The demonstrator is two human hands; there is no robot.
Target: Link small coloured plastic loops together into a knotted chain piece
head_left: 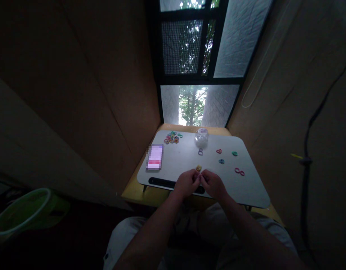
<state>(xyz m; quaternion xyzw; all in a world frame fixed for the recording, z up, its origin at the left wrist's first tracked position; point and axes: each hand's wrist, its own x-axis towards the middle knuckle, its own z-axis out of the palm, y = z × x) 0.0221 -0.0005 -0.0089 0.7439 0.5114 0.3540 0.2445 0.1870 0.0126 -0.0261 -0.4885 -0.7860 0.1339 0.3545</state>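
Over the front of the white lap table (184, 157), my left hand (187, 183) and my right hand (214, 183) meet with fingertips pinched together. Whatever is between the fingertips is too small and covered to make out. Just beyond them is a yellow looped band (199, 167), like a hair tie; I cannot tell whether the fingers touch it. Farther off lie a purple band (200, 152), a red band (218, 151), a dark blue band (221, 161), a green band (234, 153) and a pink figure-eight band (239, 171).
A pile of mixed coloured bands (172, 138) lies at the back left, with a phone (154, 156) in front of it. A clear plastic container (201, 138) stands at the back. A black slot (161, 182) runs along the front edge. A green bin (32, 212) is at lower left.
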